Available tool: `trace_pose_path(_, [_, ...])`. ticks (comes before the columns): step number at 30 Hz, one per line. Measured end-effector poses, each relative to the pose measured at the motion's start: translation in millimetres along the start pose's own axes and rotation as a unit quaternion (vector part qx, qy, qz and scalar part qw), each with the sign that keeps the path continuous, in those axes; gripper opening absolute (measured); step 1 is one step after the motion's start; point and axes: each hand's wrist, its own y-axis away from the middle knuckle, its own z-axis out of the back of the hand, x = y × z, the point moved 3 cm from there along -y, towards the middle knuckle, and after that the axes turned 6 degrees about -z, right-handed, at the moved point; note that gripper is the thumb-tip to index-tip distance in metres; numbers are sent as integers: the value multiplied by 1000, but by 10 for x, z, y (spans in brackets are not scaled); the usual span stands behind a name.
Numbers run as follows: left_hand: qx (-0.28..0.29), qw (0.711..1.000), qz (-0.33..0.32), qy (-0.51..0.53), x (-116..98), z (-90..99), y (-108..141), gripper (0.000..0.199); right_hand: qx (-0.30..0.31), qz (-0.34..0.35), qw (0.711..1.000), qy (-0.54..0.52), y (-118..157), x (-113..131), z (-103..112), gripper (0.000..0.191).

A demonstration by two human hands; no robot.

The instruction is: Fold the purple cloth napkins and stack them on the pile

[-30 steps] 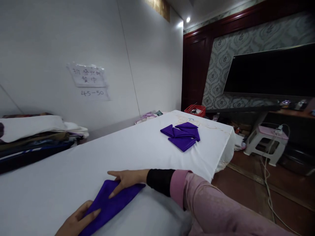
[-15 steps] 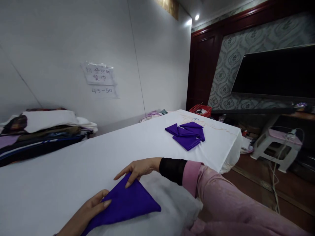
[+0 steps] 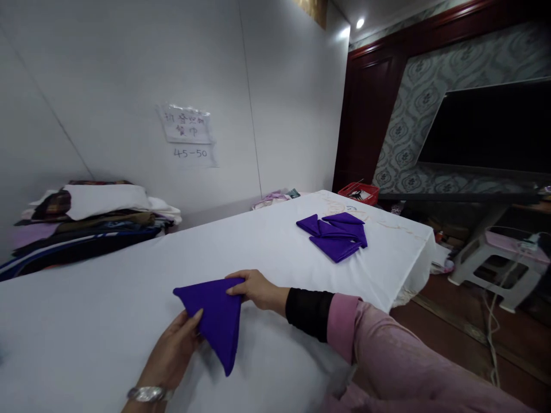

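Note:
A purple cloth napkin (image 3: 217,321), folded into a triangle, is held between my two hands just over the white-covered table (image 3: 253,246). My left hand (image 3: 172,350) pinches its left edge, thumb on top and fingers hidden beneath. At the upper right corner, my right hand (image 3: 256,289) grips the cloth between thumb and fingers. One point of the triangle is directed to the far left, another down toward me. Farther off on the table lie several folded purple napkins (image 3: 340,238), overlapping in a loose group.
A pile of folded clothes (image 3: 107,212) stands at the left by the white wall. At the table's far end are a red basket (image 3: 361,194) and some pinkish cloth (image 3: 273,198). To the right, a plastic stool (image 3: 501,258) bears a power strip with trailing cables.
The napkin has been turned and lifted, so a point that was at the lower right now hangs toward me. Both hands shifted with it, the left moving up and right. The view swung slightly left.

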Motion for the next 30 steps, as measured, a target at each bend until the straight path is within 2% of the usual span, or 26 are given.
trace_pose_path(2, [-7,1000,-8,-26,30,-35,10,52,58,-31,998,22,77,4,45,47])
trace_pose_path(4, [1,999,-15,-44,32,-66,25,54,150,-73,985,44,172,56,91,54])
trace_pose_path(6, [33,998,-15,-56,17,-105,54,58,239,-120,961,70,258,131,144,56])
trace_pose_path(8, [70,995,-8,-68,-3,-147,96,61,300,-162,934,101,307,196,207,51])
trace_pose_path(10, [102,991,5,-81,-12,-186,140,60,325,-187,919,124,311,223,260,46])
trace_pose_path(12, [140,986,15,-85,-3,-231,178,58,330,-194,915,130,295,194,270,44])
trace_pose_path(15, [198,977,31,-78,42,-299,214,54,335,-212,911,112,303,42,187,44])
trace_pose_path(17, [212,973,44,-78,74,-316,214,53,331,-229,911,88,335,-81,112,44])
trace_pose_path(19, [187,978,53,-83,94,-283,187,51,304,-235,921,58,364,-164,78,44])
trace_pose_path(21, [127,987,56,-86,104,-203,133,49,256,-227,940,20,365,-179,112,41])
trace_pose_path(23, [56,994,49,-85,109,-102,67,42,179,-207,961,-37,313,-121,217,38])
trace_pose_path(26, [-27,995,33,-94,118,18,-12,30,12,-118,981,-156,119,91,501,32])
trace_pose_path(28, [-57,992,30,-110,128,51,-34,27,-78,-40,973,-212,-59,268,740,27])
trace_pose_path(30, [-63,990,26,-121,136,51,-35,28,-140,29,959,-244,-243,419,1003,22])
